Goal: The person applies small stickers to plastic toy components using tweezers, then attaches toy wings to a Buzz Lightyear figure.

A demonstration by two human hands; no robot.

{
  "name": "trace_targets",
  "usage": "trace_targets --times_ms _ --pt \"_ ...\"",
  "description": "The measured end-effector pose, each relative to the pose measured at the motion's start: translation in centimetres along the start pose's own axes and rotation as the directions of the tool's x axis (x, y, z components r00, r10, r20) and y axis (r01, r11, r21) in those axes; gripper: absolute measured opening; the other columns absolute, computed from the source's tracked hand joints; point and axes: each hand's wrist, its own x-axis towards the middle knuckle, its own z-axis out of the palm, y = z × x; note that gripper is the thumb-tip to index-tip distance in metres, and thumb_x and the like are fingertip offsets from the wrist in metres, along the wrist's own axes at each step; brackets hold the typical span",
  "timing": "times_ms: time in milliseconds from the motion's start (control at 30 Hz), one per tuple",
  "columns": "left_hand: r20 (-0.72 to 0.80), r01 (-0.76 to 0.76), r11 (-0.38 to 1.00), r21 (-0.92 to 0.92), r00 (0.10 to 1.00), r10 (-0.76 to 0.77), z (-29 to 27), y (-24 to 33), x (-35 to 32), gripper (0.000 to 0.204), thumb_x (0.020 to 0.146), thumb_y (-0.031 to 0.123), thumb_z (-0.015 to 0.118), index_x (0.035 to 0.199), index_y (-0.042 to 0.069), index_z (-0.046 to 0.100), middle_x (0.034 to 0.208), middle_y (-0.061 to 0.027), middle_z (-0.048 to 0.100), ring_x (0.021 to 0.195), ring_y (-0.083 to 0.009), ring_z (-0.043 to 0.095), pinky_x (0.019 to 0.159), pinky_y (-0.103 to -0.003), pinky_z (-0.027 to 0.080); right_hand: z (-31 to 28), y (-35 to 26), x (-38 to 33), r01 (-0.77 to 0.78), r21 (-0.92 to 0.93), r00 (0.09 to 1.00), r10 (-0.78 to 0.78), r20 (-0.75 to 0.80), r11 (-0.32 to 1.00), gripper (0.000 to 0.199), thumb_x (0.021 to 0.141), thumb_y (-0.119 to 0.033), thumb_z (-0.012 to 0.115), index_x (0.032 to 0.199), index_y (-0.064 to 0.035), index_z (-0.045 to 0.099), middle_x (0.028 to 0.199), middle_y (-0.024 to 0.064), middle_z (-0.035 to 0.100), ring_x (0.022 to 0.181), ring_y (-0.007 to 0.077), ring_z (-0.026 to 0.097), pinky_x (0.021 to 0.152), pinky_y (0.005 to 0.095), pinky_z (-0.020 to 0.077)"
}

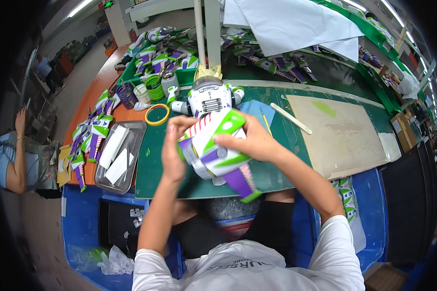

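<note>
Both of my hands hold a toy wing pack (213, 157) in white, green and purple, a little above the near part of the green work mat. My left hand (172, 153) grips its left side, with the fingers partly behind it. On its upper right, my right hand (250, 139) closes with the thumb lying across the top. A purple wing with a striped edge and green tip (243, 183) sticks out toward me. Just beyond the pack lies a white toy figure (210, 98) with a clear dome, its lower part hidden by the pack.
A yellow tape roll (157, 114), paint cups (154, 88) and a clear plastic tray (120, 157) stand to the left. More winged parts (94, 131) lie beside them. On the right are a flat stick (291, 118), a fine brush (266, 121) and a beige board (337, 138).
</note>
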Motion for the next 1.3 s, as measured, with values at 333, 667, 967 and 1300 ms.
trace_targets --times_ms 333,667,967,1300 --pt "-0.104 0.211 0.758 -0.617 0.933 -0.345 2.3 -1.8 -1.6 0.067 0.084 0.059 0.022 0.113 0.001 0.038 0.122 -0.0185 0.041 0.115 -0.0259 0.039 0.098 -0.035 0.027 0.8 -0.7 1.6 0.291 -0.12 0.811 -0.311 -0.496 0.949 0.03 0.077 -0.021 0.065 0.093 0.0005 0.051 0.087 0.0085 0.06 0.077 0.013 0.057 0.068 0.0265 0.0462" --pt "-0.266 0.177 0.765 -0.619 0.87 -0.416 0.1 -3.7 1.0 0.036 0.093 0.032 0.034 0.094 -0.001 0.048 0.09 -0.0124 0.058 0.082 -0.0198 0.058 0.075 -0.034 0.048 1.8 0.8 2.3 0.08 -0.791 0.875 -0.423 -0.236 0.607 0.051 0.066 -0.031 0.069 0.102 -0.0002 0.051 0.091 0.013 0.054 0.078 0.0283 0.057 0.065 0.0354 0.0463" --pt "-0.482 0.168 0.974 -0.154 0.848 -0.222 -0.3 -10.0 6.3 0.022 0.086 0.023 0.047 0.087 0.001 0.052 0.091 -0.0068 0.05 0.084 -0.0131 0.046 0.077 -0.027 0.038 -2.4 7.8 13.1 0.096 -0.844 0.891 -0.424 -0.163 0.527 0.041 0.079 -0.022 0.051 0.114 -0.0017 0.05 0.111 0.0136 0.052 0.105 0.03 0.043 0.09 0.0381 0.032" --pt "-0.084 0.464 0.808 -0.364 0.847 -0.524 -3.9 -11.2 8.3 0.044 0.086 0.037 0.05 0.117 0.009 0.039 0.106 -0.0052 0.052 0.098 -0.0149 0.048 0.087 -0.031 0.038 -1.8 8.4 13.6 0.097 -0.894 0.884 -0.451 -0.125 0.437 0.031 0.083 -0.022 0.045 0.108 -0.0084 0.057 0.108 0.012 0.055 0.107 0.031 0.044 0.091 0.044 0.0285"
